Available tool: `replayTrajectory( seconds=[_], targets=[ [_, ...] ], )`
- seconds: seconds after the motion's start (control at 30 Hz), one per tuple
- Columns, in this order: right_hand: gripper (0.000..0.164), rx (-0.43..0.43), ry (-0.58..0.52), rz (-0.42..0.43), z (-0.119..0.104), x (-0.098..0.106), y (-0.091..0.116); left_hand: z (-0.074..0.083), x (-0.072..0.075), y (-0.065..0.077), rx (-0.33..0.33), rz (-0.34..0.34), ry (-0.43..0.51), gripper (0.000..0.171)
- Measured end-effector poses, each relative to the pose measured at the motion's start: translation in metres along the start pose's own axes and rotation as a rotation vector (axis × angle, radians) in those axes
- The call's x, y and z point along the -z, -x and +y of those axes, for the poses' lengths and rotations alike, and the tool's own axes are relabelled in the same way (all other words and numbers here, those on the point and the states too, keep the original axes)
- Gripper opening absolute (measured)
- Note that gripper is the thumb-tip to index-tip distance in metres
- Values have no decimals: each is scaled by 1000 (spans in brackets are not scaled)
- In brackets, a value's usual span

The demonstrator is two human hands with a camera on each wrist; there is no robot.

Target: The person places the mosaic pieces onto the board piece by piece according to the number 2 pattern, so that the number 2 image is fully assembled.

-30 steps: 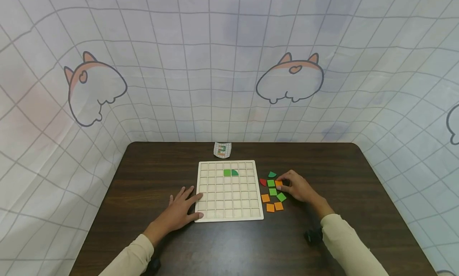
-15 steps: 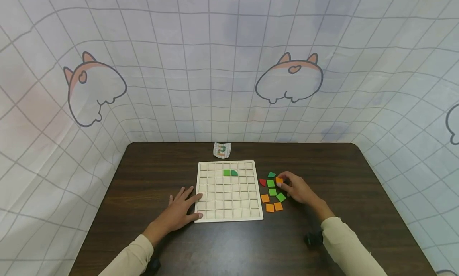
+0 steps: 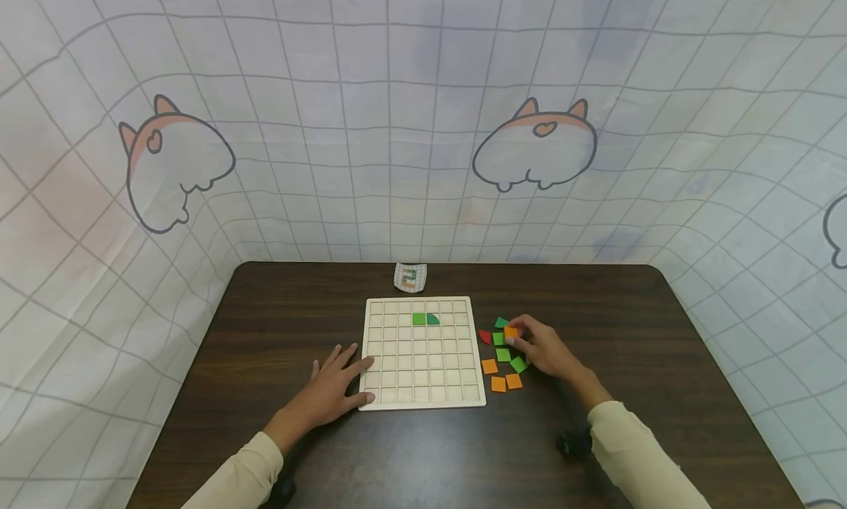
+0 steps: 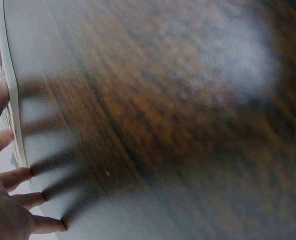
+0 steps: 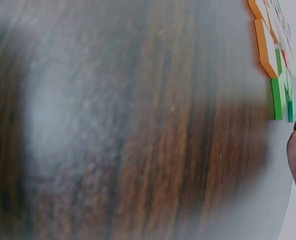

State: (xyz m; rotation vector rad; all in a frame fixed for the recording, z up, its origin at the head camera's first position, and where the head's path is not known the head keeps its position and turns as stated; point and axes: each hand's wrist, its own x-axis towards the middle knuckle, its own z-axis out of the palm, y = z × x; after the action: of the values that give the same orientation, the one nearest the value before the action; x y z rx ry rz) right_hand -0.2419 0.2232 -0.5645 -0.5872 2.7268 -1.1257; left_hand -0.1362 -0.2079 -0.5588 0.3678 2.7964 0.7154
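In the head view, a pale grid board [image 3: 423,380] lies on the dark wooden table. Set in its upper cells are a light green square tile [image 3: 419,318] and a darker green rounded tile [image 3: 433,319]. My left hand [image 3: 329,393] has its fingers spread, with thumb and index finger resting on the board's left edge; the left wrist view shows the other fingertips [image 4: 55,225] touching the table. Right of the board, my right hand [image 3: 548,349] pinches an orange square tile [image 3: 510,332] between thumb and fingers, over the loose tiles.
Close by the board's right side lie a red rounded tile [image 3: 485,337], a green rounded tile [image 3: 501,322], several light green squares [image 3: 503,355] and several orange squares [image 3: 498,384]. A small card [image 3: 410,277] with a coloured pattern sits behind the board, near a curtain [image 3: 430,163].
My right hand has picked the orange tile up from beside a green square and shifted it slightly away and left, so it overlaps the green tiles. The left hand stays put.
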Motion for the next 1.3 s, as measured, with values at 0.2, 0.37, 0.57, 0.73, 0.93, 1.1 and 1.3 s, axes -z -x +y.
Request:
replayTrajectory(
  seconds=[0.2,0.37,0.57,0.73,0.93,1.1,1.3],
  targets=[
    [30,-17,-87,-12,-8,-3,-2,-2,-1,0,-2,-4,2,68],
    [31,-1,-92,-4,-14,-5,-4,-2,-1,0,3,-7,2,68],
    [33,9,-87,5,-21,-10,-7,-1,-1,0,3,1,-10,69],
    [33,40,-108,3,-28,-14,-10,-1,-2,-1,3,9,-17,69],
    [31,26,-132,-12,-35,-18,-12,-2,-2,-1,0,11,-3,69],
    [31,10,-167,-21,-43,-24,-14,-1,-3,-2,15,12,8,69],
    [31,35,-181,-28,-49,-27,-17,-1,-3,-3,18,22,9,69]
  ],
)
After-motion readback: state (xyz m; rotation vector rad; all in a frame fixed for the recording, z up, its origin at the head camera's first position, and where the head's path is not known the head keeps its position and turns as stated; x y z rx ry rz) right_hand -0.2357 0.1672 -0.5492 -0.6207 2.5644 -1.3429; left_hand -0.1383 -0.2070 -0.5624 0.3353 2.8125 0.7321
